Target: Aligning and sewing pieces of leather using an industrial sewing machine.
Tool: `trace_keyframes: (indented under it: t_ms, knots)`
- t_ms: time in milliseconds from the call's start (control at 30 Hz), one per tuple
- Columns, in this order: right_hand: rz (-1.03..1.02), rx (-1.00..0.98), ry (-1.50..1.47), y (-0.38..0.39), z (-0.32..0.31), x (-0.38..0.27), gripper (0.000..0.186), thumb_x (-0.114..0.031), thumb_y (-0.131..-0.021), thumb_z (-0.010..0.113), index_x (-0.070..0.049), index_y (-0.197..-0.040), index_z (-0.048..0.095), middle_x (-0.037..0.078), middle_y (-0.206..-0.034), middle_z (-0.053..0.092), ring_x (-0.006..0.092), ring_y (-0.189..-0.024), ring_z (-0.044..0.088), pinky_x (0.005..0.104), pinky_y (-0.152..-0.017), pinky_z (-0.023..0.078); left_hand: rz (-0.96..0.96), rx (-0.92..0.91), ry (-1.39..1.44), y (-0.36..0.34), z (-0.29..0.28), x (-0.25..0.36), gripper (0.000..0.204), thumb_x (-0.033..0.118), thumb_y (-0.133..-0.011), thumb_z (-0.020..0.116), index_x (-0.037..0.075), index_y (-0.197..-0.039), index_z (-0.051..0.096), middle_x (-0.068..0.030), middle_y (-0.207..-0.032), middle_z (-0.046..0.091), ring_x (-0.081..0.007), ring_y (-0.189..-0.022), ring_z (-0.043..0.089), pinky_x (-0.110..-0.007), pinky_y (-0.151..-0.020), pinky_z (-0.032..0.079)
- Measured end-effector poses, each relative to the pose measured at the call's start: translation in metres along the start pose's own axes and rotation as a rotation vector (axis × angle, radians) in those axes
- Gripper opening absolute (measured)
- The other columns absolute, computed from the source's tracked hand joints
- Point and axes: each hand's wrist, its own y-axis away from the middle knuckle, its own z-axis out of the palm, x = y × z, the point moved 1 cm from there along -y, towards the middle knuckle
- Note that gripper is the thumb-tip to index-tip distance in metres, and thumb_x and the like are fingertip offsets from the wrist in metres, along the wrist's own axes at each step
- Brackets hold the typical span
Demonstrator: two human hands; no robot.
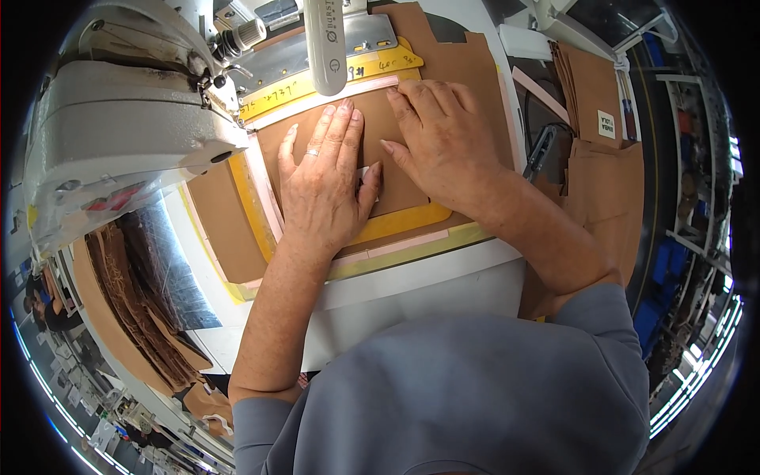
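Note:
My left hand (324, 178) lies with its fingers extended on a brown panel (392, 178), its fingertips just below a pink-white strip (302, 106); a small white piece shows partly beside its thumb. My right hand (443, 146) rests with slightly bent fingers apart, index fingertip at the strip's right end. The panel sits in a yellow template (419, 214) with a metal plate (277, 65) along its top. The sewing machine head (134, 138) stands at the left, its needle area by the strip's left end, too small to make out clearly.
A white lamp arm (324, 47) hangs above. Brown pieces are stacked at left (131, 301) and right (602, 206). A dark tool (540, 150) lies right of the white work table (419, 285). Racks with blue bins (665, 269) stand beyond; a person (51, 309) is at far left.

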Motion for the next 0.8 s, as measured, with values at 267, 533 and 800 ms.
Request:
trace_keyframes:
  t_ms: [267,533,800]
  knots:
    - [-0.084,-0.026,0.084,-0.007,-0.002,0.006,0.057,-0.035,-0.081,0.081,0.002,-0.121,0.066,0.007,-0.114,0.058,0.0202,-0.11,0.056,0.0372,-0.094,0.043,0.007,0.032,0.03,0.001,-0.001,-0.001,0.063,0.029,-0.092,0.069,0.007,-0.149,0.053,-0.0139,-0.154,0.053,-0.0298,-0.146,0.048,-0.055,-0.119,0.028]
    - [-0.101,0.008,-0.078,-0.005,-0.004,-0.002,0.048,-0.028,-0.085,0.077,0.003,-0.12,0.066,0.011,-0.123,0.062,0.0233,-0.116,0.058,0.0425,-0.101,0.046,-0.033,0.052,0.077,0.001,0.003,-0.004,0.065,0.032,-0.091,0.072,0.006,-0.149,0.053,-0.0149,-0.154,0.053,-0.0321,-0.145,0.047,-0.056,-0.118,0.033]
    - [-0.095,0.003,-0.095,0.0,0.006,-0.017,0.051,-0.033,-0.09,0.072,-0.003,-0.131,0.066,0.012,-0.135,0.06,0.0285,-0.129,0.054,0.0492,-0.112,0.041,0.002,0.056,0.014,0.011,-0.016,-0.013,0.07,0.037,-0.087,0.076,0.002,-0.144,0.056,-0.0155,-0.151,0.055,-0.0308,-0.143,0.05,-0.056,-0.116,0.034]
